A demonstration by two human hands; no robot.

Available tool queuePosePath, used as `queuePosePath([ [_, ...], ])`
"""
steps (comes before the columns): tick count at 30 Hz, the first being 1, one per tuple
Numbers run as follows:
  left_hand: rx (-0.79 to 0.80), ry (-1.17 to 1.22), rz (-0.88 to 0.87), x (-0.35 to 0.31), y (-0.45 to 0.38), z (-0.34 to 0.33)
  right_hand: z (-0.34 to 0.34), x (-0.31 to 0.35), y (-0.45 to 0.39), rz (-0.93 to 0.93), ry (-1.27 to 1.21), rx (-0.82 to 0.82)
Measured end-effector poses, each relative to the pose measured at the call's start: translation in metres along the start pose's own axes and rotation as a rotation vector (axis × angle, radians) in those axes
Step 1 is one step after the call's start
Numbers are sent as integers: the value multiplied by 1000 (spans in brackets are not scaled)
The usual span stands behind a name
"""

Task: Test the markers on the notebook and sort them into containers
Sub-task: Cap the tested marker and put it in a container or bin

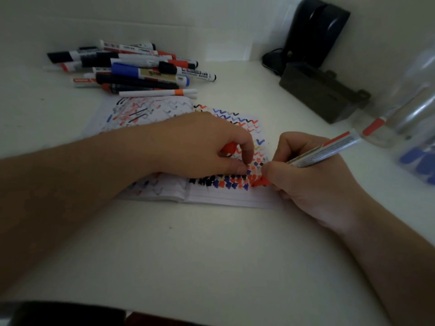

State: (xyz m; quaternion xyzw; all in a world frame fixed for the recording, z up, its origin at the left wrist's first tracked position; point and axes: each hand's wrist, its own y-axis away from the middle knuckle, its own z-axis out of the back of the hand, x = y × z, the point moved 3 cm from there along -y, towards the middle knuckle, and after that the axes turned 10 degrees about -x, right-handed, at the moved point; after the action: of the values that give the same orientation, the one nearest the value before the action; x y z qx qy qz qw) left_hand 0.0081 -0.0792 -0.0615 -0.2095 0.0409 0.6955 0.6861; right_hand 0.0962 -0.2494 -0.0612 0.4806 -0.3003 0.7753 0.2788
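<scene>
A dim white tabletop [211,255] fills the view, running back to a pale wall, and the open notebook [230,196] serves as the landmark for everything else.

Nearest the viewer, both forearms reach in toward the notebook. The right hand [313,182] lies on the notebook's right edge, fingers curled tight round a red marker [327,148] in a writing grip; the barrel slants up and away to the right, and the tip is hidden behind the thumb where fresh orange-red blots sit in the bottom row of marks. The left hand [200,147] rests across the middle of the notebook, pinning the page, with its fingers curled over a red cap [228,148], apparently that marker's.

The step in hand looks like the ink test itself. To do it well, the left hand should keep the page flat while the right makes a short, light stroke on bare paper just beside the crowded row, not over old marks, so a weak or dry tip shows plainly. The lined strip below the row is still white and would suit. The cap wants pressing back on firmly before sorting.

Beyond the notebook, up and to its left, lies the pile of markers [131,67], seemingly still untested. To the notebook's right stands a clear container [400,123] already holding some markers; farther back on the right sit dark cases [322,90].
</scene>
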Motion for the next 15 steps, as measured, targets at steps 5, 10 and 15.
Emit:
queuePosePath([
  [5, 12, -12, 11, -2, 2, 0, 0, -1, 2, 27, -30, 24],
  [10, -42, 109, 115, 2, 8, 0, 11, -7, -8, -103, -405, 11],
  [15, -78, 209, 138, 8, 9, 7, 20, -14, -16, -274, -704, 117],
])
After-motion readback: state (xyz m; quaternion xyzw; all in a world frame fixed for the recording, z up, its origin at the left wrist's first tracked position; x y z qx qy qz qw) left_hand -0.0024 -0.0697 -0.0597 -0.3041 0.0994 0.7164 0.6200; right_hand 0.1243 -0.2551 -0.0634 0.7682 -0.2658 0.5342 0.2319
